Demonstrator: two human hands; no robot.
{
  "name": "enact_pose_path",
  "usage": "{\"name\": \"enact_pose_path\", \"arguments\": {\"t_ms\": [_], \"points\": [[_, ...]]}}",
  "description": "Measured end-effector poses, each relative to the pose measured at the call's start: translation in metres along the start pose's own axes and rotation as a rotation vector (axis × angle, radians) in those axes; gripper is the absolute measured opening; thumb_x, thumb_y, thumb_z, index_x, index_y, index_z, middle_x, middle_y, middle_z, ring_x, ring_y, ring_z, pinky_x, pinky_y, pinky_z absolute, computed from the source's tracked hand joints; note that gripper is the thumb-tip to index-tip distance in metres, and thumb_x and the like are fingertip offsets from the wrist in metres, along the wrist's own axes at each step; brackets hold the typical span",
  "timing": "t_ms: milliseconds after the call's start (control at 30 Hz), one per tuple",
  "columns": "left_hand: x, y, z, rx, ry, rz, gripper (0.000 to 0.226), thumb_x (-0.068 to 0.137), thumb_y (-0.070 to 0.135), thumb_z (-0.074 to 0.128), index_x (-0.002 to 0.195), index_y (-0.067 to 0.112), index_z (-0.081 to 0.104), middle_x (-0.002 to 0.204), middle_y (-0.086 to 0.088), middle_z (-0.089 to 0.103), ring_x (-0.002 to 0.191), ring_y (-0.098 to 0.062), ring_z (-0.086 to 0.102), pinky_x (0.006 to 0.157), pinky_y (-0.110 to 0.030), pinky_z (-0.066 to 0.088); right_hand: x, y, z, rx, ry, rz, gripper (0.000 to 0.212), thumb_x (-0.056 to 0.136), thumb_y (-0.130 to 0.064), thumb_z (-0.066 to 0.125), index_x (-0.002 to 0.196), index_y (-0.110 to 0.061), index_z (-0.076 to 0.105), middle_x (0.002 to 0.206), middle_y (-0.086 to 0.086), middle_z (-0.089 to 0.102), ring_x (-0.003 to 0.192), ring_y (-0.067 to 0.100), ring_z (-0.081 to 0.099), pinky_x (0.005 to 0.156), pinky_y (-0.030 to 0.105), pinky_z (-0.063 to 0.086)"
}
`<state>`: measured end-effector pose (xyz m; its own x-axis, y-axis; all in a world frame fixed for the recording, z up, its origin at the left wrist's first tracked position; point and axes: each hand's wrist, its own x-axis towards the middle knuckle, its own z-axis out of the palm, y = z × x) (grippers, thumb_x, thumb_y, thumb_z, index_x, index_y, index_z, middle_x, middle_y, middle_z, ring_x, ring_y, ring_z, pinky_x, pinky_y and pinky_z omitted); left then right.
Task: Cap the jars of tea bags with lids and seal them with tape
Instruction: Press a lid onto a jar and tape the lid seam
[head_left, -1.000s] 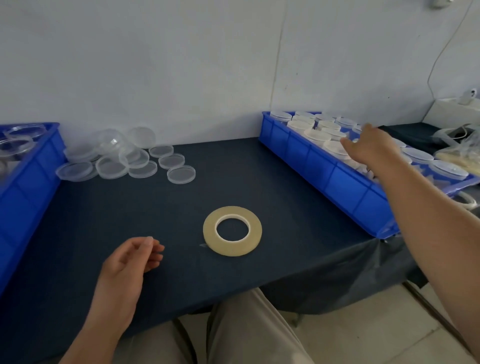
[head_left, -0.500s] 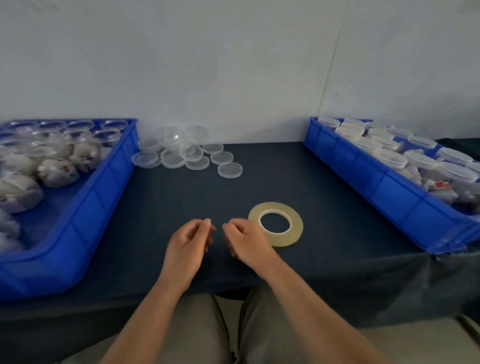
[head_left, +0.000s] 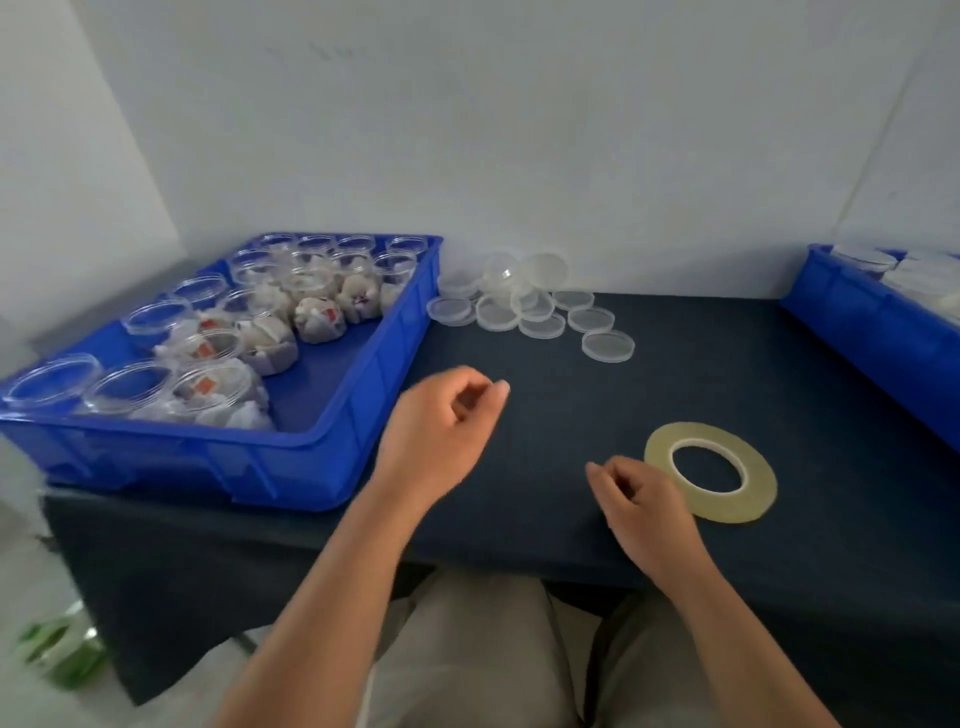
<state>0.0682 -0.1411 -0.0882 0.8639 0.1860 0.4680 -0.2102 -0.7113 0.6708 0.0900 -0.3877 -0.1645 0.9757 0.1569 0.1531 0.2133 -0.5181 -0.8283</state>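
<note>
your left hand (head_left: 441, 431) hovers over the dark table (head_left: 727, 374) at centre frame, just right of the left blue tray (head_left: 332, 441). its fingers are loosely curled with the thumb near the forefinger, and nothing shows in them, though the hand is blurred. your right hand (head_left: 644, 499) sits lower right of centre near the table's front edge, fingers curled in and holding nothing visible, its knuckles just beside the roll of tape (head_left: 763, 483), which lies flat.

the open jars of tea bags (head_left: 317, 319) fill the far and left parts of the left tray, with bare tray floor at its near right corner. a loose heap of clear lids (head_left: 524, 312) lies against the wall (head_left: 519, 156) at upper centre, one lid (head_left: 608, 346) apart from it on the near side. only a corner of the right blue tray (head_left: 883, 338) shows at the right edge, with capped jars inside.

between the trays the cloth lies bare from the lids down to your hands. the left tray's raised wall stands between your left hand and the jars. your knees (head_left: 467, 649) sit under the front edge, and something green and blurred (head_left: 57, 649) lies on the floor at lower left.

half a second ago both hands were close together at the near edge. the left has since lifted up and leftward, and the view has swung left.
</note>
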Motion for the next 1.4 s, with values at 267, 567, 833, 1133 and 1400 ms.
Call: {"name": "enact_pose_path", "arguments": {"t_ms": [267,567,833,1133,1400], "points": [[0.126,-0.084,-0.132,0.931,-0.208,-0.649,0.061,0.097,0.048,0.059,0.146,0.012,0.053,0.156,-0.020,0.049,0.141,-0.044,0.046,0.113,-0.057,0.043,-0.001,0.001,0.001,-0.001,0.005,-0.045,0.047,0.104,-0.039,0.060,0.069,-0.010,0.047,0.059,0.003,0.047,0.051,0.007,0.042,0.052,0.025,0.040],[0.110,-0.109,-0.142,1.085,-0.335,-0.842,0.071,0.092,0.035,0.075,0.155,0.016,0.048,0.162,-0.013,0.042,0.141,-0.043,0.046,0.106,-0.060,0.038,-0.002,-0.001,0.001,-0.027,0.010,-0.066,0.046,0.105,-0.034,0.061,0.068,-0.011,0.048,0.059,0.003,0.048,0.052,0.008,0.044,0.052,0.022,0.039],[0.105,-0.094,-0.149,1.033,-0.075,-0.375,0.046,0.093,0.014,0.067,0.129,0.042,0.068,0.129,-0.004,0.070,0.120,-0.035,0.063,0.095,-0.049,0.038,-0.003,-0.002,0.002,-0.008,0.026,-0.061,0.045,0.105,-0.030,0.063,0.065,-0.017,0.047,0.055,-0.007,0.047,0.052,0.006,0.046,0.053,0.019,0.042],[0.092,0.012,-0.119,0.668,-0.161,0.344,0.030,0.102,0.027,0.060,0.124,0.044,0.072,0.114,0.006,0.078,0.098,-0.027,0.071,0.089,-0.041,0.055,-0.002,-0.004,0.001,-0.029,0.011,-0.042,0.044,0.104,-0.039,0.062,0.066,-0.020,0.049,0.060,-0.002,0.054,0.054,0.011,0.051,0.052,0.022,0.040],[0.043,0.032,0.005,0.470,-0.634,0.566,0.086,0.105,0.022,0.062,0.161,0.058,0.010,0.112,0.022,0.073,0.102,-0.007,0.062,0.095,-0.037,0.055,0.000,-0.001,0.001,0.004,0.031,-0.019,0.071,0.080,-0.060,0.084,0.140,-0.036,0.054,0.128,-0.024,0.063,0.115,-0.005,0.061,0.092,0.018,0.053]]}}
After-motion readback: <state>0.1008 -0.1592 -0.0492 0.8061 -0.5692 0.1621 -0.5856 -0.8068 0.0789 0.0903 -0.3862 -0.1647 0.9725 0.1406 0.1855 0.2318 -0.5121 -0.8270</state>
